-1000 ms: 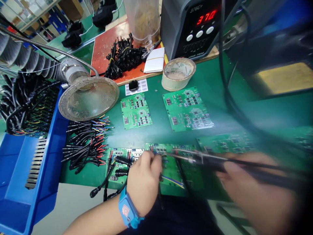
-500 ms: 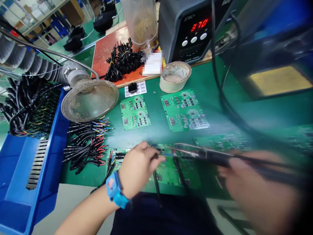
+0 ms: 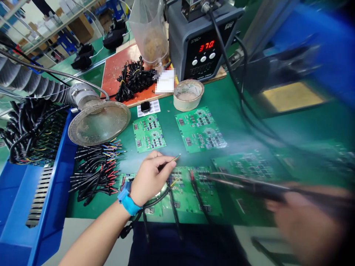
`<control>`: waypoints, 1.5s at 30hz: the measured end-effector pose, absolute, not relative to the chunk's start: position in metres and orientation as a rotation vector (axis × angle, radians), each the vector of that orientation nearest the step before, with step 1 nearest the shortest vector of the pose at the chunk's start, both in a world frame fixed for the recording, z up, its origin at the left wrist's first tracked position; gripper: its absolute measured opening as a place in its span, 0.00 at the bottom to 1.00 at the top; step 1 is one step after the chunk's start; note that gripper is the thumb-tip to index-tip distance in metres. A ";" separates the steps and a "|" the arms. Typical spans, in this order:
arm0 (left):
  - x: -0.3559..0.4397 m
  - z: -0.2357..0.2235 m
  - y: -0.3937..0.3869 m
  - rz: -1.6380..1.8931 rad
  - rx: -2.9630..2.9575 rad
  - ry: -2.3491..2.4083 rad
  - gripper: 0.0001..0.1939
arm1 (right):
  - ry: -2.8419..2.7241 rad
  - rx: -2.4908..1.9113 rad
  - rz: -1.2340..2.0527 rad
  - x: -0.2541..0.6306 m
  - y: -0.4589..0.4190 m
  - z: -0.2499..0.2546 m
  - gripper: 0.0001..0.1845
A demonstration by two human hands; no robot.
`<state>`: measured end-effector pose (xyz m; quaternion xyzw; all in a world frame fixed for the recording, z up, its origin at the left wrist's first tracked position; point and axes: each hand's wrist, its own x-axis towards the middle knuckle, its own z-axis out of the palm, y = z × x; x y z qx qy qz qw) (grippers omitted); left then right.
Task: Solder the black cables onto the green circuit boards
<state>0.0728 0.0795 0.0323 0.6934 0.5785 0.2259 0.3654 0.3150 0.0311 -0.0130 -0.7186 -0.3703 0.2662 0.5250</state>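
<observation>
My left hand [image 3: 149, 176], with a blue wrist strap [image 3: 127, 198], pinches a thin wire [image 3: 171, 161] just above a green circuit board [image 3: 191, 192] at the table's near edge. Black cables with coloured wire ends are attached to that board. My right hand [image 3: 310, 225] is blurred at the lower right and grips a soldering iron [image 3: 249, 184], whose tip points left over the same board.
Two more green boards [image 3: 148, 132] [image 3: 200, 128] lie further back. A fume-extractor funnel [image 3: 98, 122], a pile of black cables [image 3: 95, 170], a blue bin [image 3: 30, 192], a tape roll [image 3: 188, 94] and the soldering station showing 370 [image 3: 199, 44] surround them.
My left hand has lifted off the board and moved back, raising a thin wire. The view has tilted, so the table contents sit lower in frame. The iron stays over the board.
</observation>
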 end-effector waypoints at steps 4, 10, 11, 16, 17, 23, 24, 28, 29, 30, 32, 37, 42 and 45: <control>0.074 0.031 0.078 0.655 1.679 1.505 0.07 | -0.773 -1.701 0.704 0.316 0.031 -0.008 0.13; 0.076 0.034 0.074 0.658 1.639 1.499 0.06 | -0.807 -1.870 0.644 0.311 0.034 0.005 0.13; 0.078 0.034 0.073 0.655 1.693 1.479 0.06 | -0.786 -1.862 0.657 0.310 0.034 0.006 0.13; 0.092 0.034 0.069 0.427 2.024 1.349 0.05 | -0.741 -1.869 0.644 0.306 0.033 0.004 0.10; 0.095 0.034 0.068 0.364 2.048 1.355 0.05 | -0.773 -1.872 0.611 0.305 0.033 0.003 0.10; 0.107 0.029 0.069 0.171 2.068 1.425 0.06 | -0.976 -1.932 0.483 0.306 0.031 0.009 0.07; 0.108 0.028 0.069 0.158 2.073 1.429 0.06 | -1.006 -1.938 0.470 0.307 0.030 0.010 0.07; 0.112 0.027 0.069 0.120 2.113 1.458 0.06 | -1.167 -1.871 0.433 0.307 0.030 0.013 0.07; 0.112 0.028 0.069 0.117 2.121 1.471 0.06 | -1.183 -1.844 0.427 0.307 0.030 0.012 0.07; 0.113 0.028 0.068 0.117 2.129 1.482 0.06 | -1.188 -1.822 0.424 0.307 0.030 0.012 0.07; 0.114 0.028 0.068 0.111 2.145 1.499 0.06 | -1.182 -1.804 0.423 0.306 0.030 0.010 0.07; 0.116 0.026 0.067 0.059 2.196 1.536 0.07 | -1.156 -1.769 0.452 0.306 0.029 0.006 0.06; 0.119 0.028 0.070 -0.030 2.215 1.589 0.07 | -1.331 -1.695 0.372 0.309 0.028 0.008 0.07; 0.120 0.029 0.072 -0.065 2.210 1.612 0.06 | -1.420 -1.657 0.307 0.310 0.026 0.009 0.08</control>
